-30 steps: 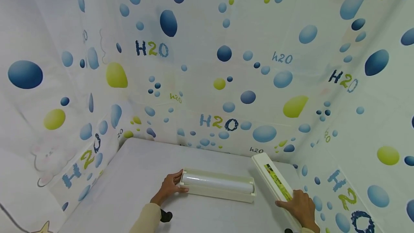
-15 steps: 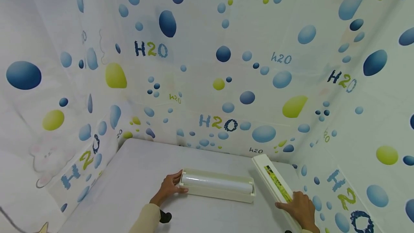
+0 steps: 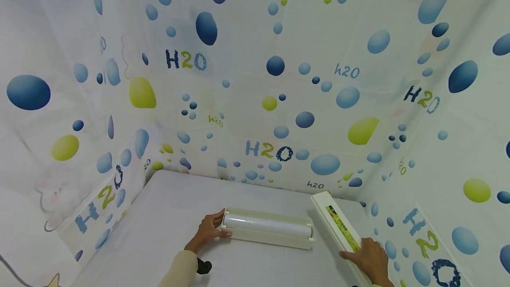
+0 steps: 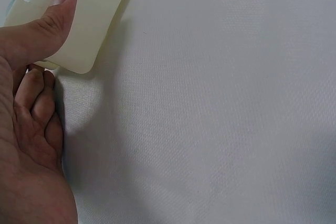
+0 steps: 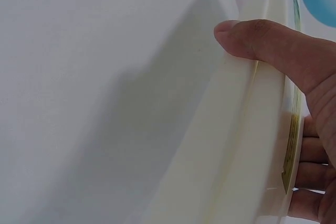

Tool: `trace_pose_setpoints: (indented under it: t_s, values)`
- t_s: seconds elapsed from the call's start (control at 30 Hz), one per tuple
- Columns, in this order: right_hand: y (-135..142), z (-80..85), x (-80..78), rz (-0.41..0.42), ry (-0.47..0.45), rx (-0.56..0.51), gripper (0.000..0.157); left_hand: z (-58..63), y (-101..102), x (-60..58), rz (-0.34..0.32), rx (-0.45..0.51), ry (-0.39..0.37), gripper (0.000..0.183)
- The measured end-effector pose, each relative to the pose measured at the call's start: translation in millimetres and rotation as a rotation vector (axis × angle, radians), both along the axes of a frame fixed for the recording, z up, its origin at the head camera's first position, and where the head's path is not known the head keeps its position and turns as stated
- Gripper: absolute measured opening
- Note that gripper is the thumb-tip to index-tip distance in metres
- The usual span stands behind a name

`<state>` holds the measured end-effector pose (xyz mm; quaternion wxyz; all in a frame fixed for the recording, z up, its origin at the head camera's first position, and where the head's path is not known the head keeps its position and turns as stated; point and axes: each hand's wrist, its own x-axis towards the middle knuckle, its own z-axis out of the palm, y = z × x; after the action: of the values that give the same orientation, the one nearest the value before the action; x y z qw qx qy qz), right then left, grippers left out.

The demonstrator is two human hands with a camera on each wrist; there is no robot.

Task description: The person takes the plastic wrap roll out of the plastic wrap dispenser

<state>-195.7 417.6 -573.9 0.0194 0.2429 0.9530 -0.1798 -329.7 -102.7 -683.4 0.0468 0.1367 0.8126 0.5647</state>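
Observation:
On the white surface stands a cream cling film dispenser box without its cover. Inside lies a shiny roll of cling film. My left hand grips the box's left end, thumb on the front side; the left wrist view shows the thumb on the cream wall, with the other fingers behind and partly hidden. To the right, my right hand holds the long cream lid with a yellow-green label, tilted and apart from the box. In the right wrist view its thumb presses the lid's edge.
A white cloth covers the tabletop. Curtain-like walls printed with blue and green drops and H2O lettering enclose the back and both sides. A dark wrist strap piece shows by the left sleeve.
Both hands keep their holds on the box and the lid. The head view shifts very slightly, and the lid's far end sits a touch lower than before.

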Motion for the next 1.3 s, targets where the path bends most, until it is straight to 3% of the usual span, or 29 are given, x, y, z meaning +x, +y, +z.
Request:
trace_pose_setpoints:
  t_s: [0.27, 0.5, 0.7, 0.83, 1.07, 1.3]
  values:
    - [-1, -2.2, 1.5, -0.001, 0.003, 0.013, 0.090, -1.7, -2, -0.5, -0.008, -0.003, 0.015, 0.107]
    - [-2, -5.4, 4.2, -0.005, -0.017, 0.023, 0.090, 2.6, -1, 3.6, -0.006, -0.037, 0.071, 0.103]
    - [-1, -7.9, 5.8, 0.007, -0.013, 0.044, 0.089, 5.6, 0, 4.2, 0.006, 0.001, -0.009, 0.105]
    - [-1, -9.3, 8.9, 0.019, 0.011, 0.046, 0.086, 3.0, 0, 3.3, 0.004, -0.020, 0.025, 0.103]
    - [-3, -11.1, 14.1, 0.039, 0.033, 0.051, 0.077, 2.2, 0, 1.5, 0.006, 0.004, -0.041, 0.106]
    - [-3, -16.4, 13.0, 0.020, -0.008, 0.046, 0.082, 5.7, 1, 2.2, 0.002, 0.012, -0.050, 0.106]
